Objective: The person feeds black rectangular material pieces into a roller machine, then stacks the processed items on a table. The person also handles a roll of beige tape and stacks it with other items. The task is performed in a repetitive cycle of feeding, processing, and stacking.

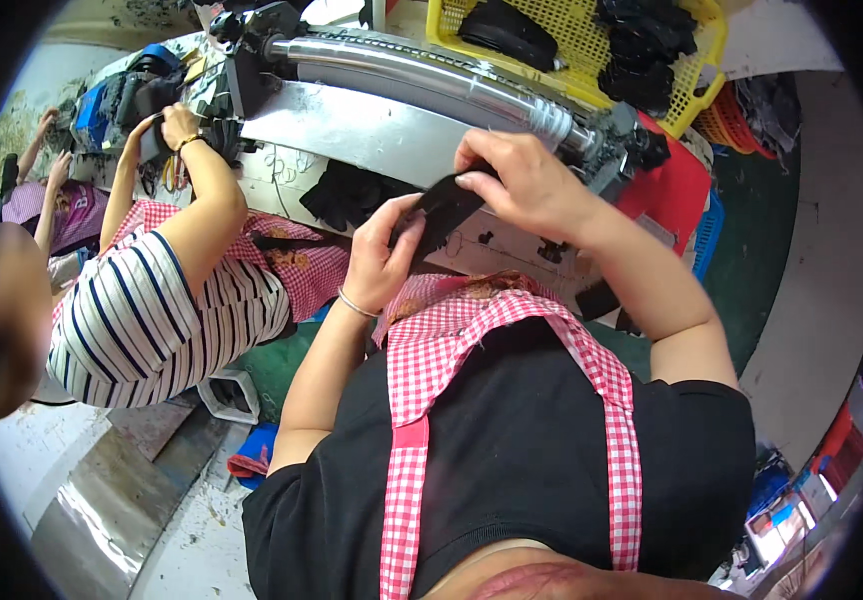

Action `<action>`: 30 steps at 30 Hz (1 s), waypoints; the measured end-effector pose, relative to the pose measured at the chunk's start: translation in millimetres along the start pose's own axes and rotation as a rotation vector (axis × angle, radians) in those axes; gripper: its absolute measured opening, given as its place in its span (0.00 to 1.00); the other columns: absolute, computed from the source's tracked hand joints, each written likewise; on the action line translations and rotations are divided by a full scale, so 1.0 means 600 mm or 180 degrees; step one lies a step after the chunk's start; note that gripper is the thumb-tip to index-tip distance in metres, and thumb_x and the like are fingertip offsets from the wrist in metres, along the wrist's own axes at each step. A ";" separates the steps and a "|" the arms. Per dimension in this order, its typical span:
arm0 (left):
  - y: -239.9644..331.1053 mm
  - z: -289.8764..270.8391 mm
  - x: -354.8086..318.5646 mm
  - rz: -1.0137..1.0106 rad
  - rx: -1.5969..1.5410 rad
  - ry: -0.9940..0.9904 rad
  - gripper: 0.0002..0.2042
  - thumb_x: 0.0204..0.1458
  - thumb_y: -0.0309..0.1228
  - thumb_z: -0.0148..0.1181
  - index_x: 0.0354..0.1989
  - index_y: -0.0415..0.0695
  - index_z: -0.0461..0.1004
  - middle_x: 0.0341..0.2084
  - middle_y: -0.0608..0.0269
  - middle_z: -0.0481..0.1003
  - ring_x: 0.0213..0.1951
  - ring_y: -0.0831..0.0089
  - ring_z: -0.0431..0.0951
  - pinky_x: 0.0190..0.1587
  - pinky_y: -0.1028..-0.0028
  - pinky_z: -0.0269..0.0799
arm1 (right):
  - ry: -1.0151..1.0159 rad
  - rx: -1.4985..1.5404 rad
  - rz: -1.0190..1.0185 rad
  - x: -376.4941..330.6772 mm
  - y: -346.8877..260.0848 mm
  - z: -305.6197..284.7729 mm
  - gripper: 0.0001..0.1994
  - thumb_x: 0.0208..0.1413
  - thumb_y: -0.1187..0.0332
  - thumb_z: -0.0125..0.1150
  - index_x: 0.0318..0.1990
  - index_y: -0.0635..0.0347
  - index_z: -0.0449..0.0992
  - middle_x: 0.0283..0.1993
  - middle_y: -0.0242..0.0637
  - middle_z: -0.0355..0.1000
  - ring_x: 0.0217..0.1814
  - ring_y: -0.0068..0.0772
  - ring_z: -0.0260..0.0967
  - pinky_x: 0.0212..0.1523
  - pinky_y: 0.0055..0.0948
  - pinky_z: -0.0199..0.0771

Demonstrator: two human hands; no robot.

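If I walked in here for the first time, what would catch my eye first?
Probably the long shiny metal roller across the top, with a yellow basket of dark items beyond it. Nearer, a black piece is in the grip of the wearer's left hand and right hand. On the left, a co-worker's striped shirt stands out.

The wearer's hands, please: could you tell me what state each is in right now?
Left hand: closed, holding the lower end of a black piece.
Right hand: closed, holding its upper end.
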State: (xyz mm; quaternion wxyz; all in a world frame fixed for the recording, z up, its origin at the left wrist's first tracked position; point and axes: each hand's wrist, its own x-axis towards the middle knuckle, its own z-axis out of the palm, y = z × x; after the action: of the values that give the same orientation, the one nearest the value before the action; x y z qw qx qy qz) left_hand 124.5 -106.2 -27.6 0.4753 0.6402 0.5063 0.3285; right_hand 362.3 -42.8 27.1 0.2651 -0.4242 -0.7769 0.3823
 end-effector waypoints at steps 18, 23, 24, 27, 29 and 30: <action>0.051 -0.037 0.116 -0.1245 -0.2602 0.0372 0.12 0.72 0.35 0.44 0.54 0.42 0.69 0.41 0.61 0.77 0.34 0.78 0.79 0.32 0.78 0.77 | -0.1053 0.1117 0.1054 0.231 -0.007 -0.077 0.06 0.64 0.71 0.59 0.43 0.63 0.74 0.35 0.35 0.74 0.27 0.24 0.74 0.29 0.25 0.78; -0.009 -0.071 0.126 -0.1323 -0.0591 0.0204 0.13 0.69 0.36 0.50 0.39 0.38 0.73 0.21 0.61 0.77 0.19 0.76 0.77 0.23 0.75 0.70 | -0.1092 -0.0860 0.0010 0.271 0.036 -0.100 0.09 0.67 0.66 0.55 0.47 0.59 0.75 0.42 0.49 0.78 0.40 0.46 0.79 0.42 0.41 0.76; -0.013 -0.088 0.130 -0.1226 0.0252 0.0080 0.15 0.67 0.35 0.52 0.33 0.35 0.73 0.17 0.56 0.76 0.21 0.72 0.80 0.24 0.70 0.72 | -0.0953 -0.0931 0.0057 0.281 0.056 -0.116 0.10 0.67 0.65 0.54 0.48 0.59 0.77 0.43 0.49 0.78 0.44 0.49 0.78 0.46 0.43 0.76; 0.000 -0.110 0.161 -0.1608 0.0223 -0.0084 0.15 0.66 0.36 0.53 0.32 0.35 0.73 0.19 0.52 0.77 0.23 0.66 0.82 0.27 0.67 0.72 | -0.1272 -0.0960 0.0378 0.311 0.138 -0.139 0.11 0.66 0.66 0.54 0.50 0.59 0.77 0.47 0.48 0.78 0.51 0.49 0.75 0.52 0.44 0.74; -0.026 -0.113 0.186 -0.0928 0.0976 -0.0098 0.16 0.65 0.37 0.55 0.33 0.34 0.74 0.19 0.53 0.78 0.23 0.67 0.82 0.27 0.68 0.73 | -0.1620 -0.0886 0.0414 0.318 0.158 -0.125 0.11 0.66 0.68 0.54 0.50 0.60 0.76 0.48 0.46 0.78 0.52 0.47 0.75 0.53 0.43 0.73; -0.033 -0.109 0.197 -0.0576 0.1362 -0.0099 0.16 0.64 0.38 0.57 0.33 0.34 0.75 0.19 0.53 0.78 0.23 0.68 0.81 0.27 0.69 0.73 | -0.1711 -0.0818 0.0302 0.319 0.165 -0.120 0.11 0.66 0.68 0.54 0.51 0.60 0.76 0.48 0.46 0.78 0.52 0.48 0.75 0.53 0.43 0.73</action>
State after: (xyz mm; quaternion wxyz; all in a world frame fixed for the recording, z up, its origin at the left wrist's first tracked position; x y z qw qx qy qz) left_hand 90.8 26.2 -32.0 0.3641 0.6834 0.6123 0.1598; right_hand 364.9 183.1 3.6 -0.0241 -0.3736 -0.8406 0.3915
